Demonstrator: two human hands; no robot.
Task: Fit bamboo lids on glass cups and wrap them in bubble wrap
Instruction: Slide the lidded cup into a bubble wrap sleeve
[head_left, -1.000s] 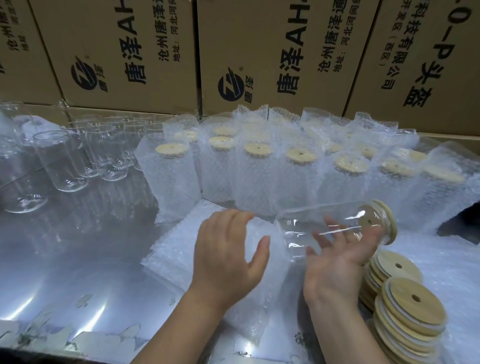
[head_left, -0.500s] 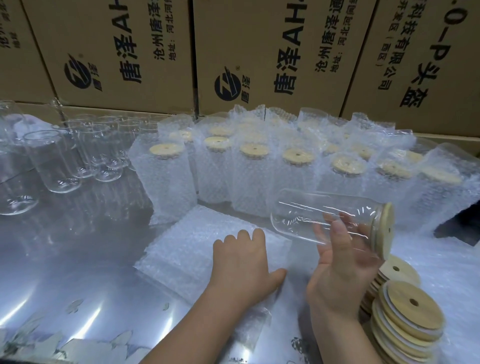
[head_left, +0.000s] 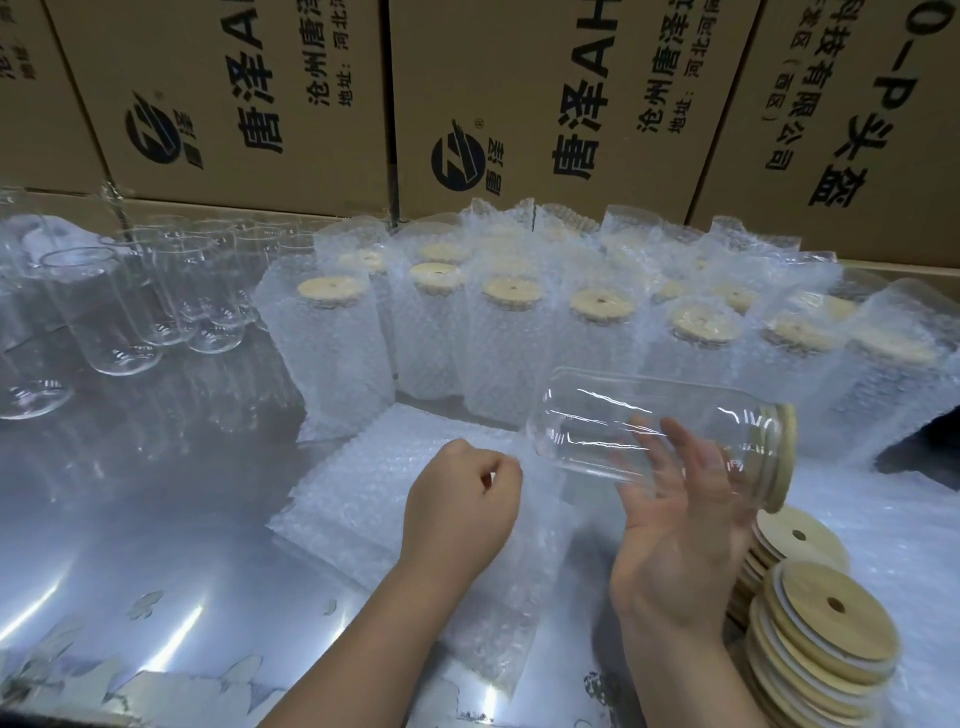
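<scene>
**Lidded cup in hand, wrap being picked**

Right hand (head_left: 675, 530): palm up, fingers curled under and round the cup (head_left: 613, 415). The cup is held level in the air, base toward 9 o'clock. Its lid (head_left: 783, 457) is seated and faces 3 o'clock.

Left hand (head_left: 460, 514), at 9 o'clock of the right: fingers curled, apparently pinching the top edge of the wrap (head_left: 363, 488) stack on the table (head_left: 156, 519).

Spare lids (head_left: 831, 623) are stacked at 5 o'clock of the right hand. Wrapped cups (head_left: 332, 338) stand at 12 o'clock, bare cups (head_left: 104, 312) at 10 o'clock.

Risks, as judged:
- The one-handed hold on smooth glass looks light, so the cup could roll off the fingers onto the table.
- A lid-down tilt could work the lid loose.
- The pinch may lift more than one layer of wrap.
</scene>
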